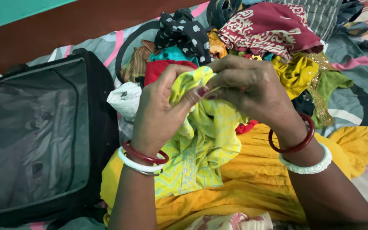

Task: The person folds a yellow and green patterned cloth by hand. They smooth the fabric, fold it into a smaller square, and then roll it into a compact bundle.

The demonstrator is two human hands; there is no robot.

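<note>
My left hand (160, 108) and my right hand (252, 87) meet at the middle of the view, both pinching the top of a yellow-green patterned garment (205, 145). The cloth hangs down from my fingers onto an orange-yellow garment (252, 174) spread across my lap. Each wrist carries a red and a white bangle. Part of the garment's top is hidden inside my fingers.
An open black suitcase (103, 119) with a grey lining lies at the left. Behind my hands is a heap of clothes: a black spotted piece (182, 32), a maroon printed piece (269, 25), a mustard-green one (303, 74). All rest on a patterned bedsheet (363, 98).
</note>
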